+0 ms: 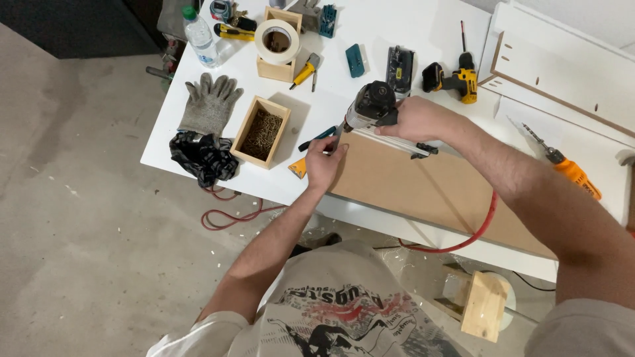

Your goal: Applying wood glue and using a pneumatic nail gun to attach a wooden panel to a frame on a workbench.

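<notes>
Black-and-silver pneumatic nail gun (372,109) gripped in right hand (417,119), nose down on brown fibreboard panel (423,185) at white counter (370,33) near edge; left hand (323,165) pinching panel corner, just right of wooden box of screws (260,131).

On the table (397,26), a box of what seem screws (260,131) lies between gloves (209,102) and board (423,182).
</notes>
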